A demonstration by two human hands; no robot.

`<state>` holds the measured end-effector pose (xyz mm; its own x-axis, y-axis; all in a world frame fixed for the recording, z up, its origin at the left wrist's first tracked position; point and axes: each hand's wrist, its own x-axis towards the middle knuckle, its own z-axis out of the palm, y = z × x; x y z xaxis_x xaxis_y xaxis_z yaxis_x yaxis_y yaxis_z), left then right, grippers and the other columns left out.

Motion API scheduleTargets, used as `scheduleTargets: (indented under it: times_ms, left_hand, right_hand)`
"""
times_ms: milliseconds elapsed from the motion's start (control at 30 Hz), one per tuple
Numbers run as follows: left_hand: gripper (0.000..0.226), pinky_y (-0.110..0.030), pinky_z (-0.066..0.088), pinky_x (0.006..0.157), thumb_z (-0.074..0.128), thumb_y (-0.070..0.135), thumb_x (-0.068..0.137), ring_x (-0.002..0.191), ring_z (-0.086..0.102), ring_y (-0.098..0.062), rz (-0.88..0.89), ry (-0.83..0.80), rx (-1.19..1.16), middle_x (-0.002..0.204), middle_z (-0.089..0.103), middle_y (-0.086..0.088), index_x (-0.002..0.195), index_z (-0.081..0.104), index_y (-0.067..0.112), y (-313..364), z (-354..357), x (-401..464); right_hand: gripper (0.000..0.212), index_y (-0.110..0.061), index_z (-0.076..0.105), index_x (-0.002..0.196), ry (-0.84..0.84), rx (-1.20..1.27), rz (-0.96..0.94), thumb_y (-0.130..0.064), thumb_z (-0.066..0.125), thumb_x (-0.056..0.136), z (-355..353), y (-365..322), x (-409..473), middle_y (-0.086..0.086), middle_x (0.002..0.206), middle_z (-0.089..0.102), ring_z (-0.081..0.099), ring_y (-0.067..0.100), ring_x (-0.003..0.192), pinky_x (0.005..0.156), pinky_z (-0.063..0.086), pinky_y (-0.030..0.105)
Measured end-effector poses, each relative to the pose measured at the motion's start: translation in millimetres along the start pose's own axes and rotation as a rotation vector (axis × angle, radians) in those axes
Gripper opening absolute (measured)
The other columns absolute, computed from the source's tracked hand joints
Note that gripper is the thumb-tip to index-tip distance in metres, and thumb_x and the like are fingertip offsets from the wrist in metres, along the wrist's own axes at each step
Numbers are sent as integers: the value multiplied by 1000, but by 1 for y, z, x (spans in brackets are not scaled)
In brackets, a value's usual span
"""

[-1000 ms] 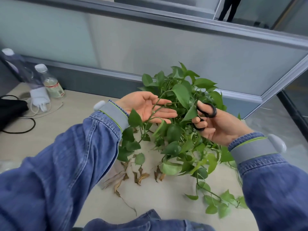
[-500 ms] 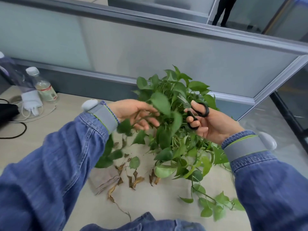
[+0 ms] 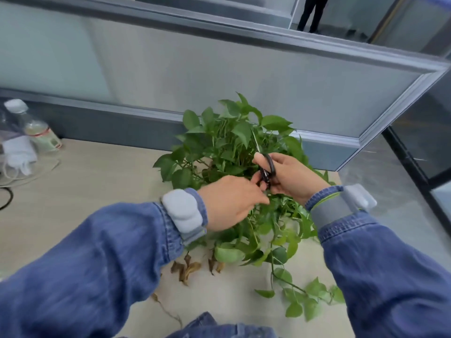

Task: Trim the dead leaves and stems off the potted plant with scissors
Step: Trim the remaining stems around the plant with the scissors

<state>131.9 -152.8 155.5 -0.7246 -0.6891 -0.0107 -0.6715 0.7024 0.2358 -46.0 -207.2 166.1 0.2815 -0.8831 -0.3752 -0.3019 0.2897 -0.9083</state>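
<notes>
Pothos trim: both hands at the foliage

Pothos plant (image 3: pixel 227 142) sits on the beige desk (image 3: pixel 85 181) against the grey partition (image 3: pixel 219 76); its vines trail toward the near edge, and the pot is hidden by leaves. Right hand (image 3: pixel 292 178) grips the black-handled scissors (image 3: pixel 267 168), thumb through one loop, blades pointing up into the leaves. Left hand (image 3: pixel 231 202) reaches in palm down, fingers curled into the stems just beside the scissors; whether they pinch a stem cannot be told. Dead brown leaves (image 3: pixel 188 268) lie on the desk below the left wrist. Plastic bottle (image 3: pixel 36 129) stands far left.
</notes>
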Motion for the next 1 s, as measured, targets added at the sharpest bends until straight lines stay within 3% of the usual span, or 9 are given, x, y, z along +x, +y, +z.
scheduleTargets:
  times_ms: [100,233,367,467,600,733,800,900,1000]
  left_hand:
    - [36,-55,0,116,32,29,100,142,20,-16,68,-135,350,143,40,15,132,47,39,-14,29,-3]
    - [45,-48,-12,116,33,58,93,141,16,-18,-15,123,242,139,49,5,107,65,31,-42,36,-18]
    - [35,-55,3,117,44,47,86,139,30,-25,-72,148,317,138,51,4,87,74,28,-66,32,-28]
    - [41,-49,5,119,58,53,83,141,28,-22,-240,163,188,146,39,5,115,61,29,-82,38,-33]
    - [61,-41,8,119,69,45,77,139,30,-20,-340,171,107,146,37,4,131,47,29,-95,47,-38]
    - [12,-47,12,117,63,31,84,137,33,-26,-304,148,253,145,42,1,93,66,24,-101,42,-48]
    - [12,-46,12,117,60,29,87,137,32,-25,-332,95,260,148,39,2,95,68,24,-103,42,-51]
    - [32,-39,13,117,58,30,88,137,30,-19,-422,-43,98,148,37,7,120,58,30,-101,32,-46]
    - [36,-36,32,108,57,20,89,130,39,-16,-433,-210,-7,146,42,8,124,57,31,-96,9,-37]
  right_hand:
    - [53,-17,57,119,-19,-70,13,-62,57,90,3,2,2,7,94,78,65,14,67,56,43,26]
    - [49,-22,55,119,67,-170,22,-63,54,91,-3,13,3,-1,98,78,65,14,72,59,47,28]
    - [45,-22,56,117,139,-110,22,-59,57,91,-5,17,2,-1,98,78,65,13,69,53,49,24]
    - [47,-18,56,118,163,-61,46,-56,59,91,-3,18,1,3,99,76,63,15,66,53,49,26]
    - [49,-18,56,119,133,-56,68,-58,59,91,-1,18,-2,6,99,77,63,14,65,55,49,27]
    - [52,-18,56,122,68,-47,25,-60,56,91,-3,14,-8,6,96,78,66,14,65,51,47,23]
    - [53,-17,56,123,68,-7,-4,-60,56,92,-4,11,-10,8,96,78,67,15,66,50,47,22]
    - [50,-14,57,121,90,54,-55,-56,56,94,-3,2,-12,10,96,78,65,17,65,50,45,23]
    - [45,-12,58,119,106,118,-121,-51,56,96,-2,-7,-13,12,96,78,63,18,64,50,44,24]
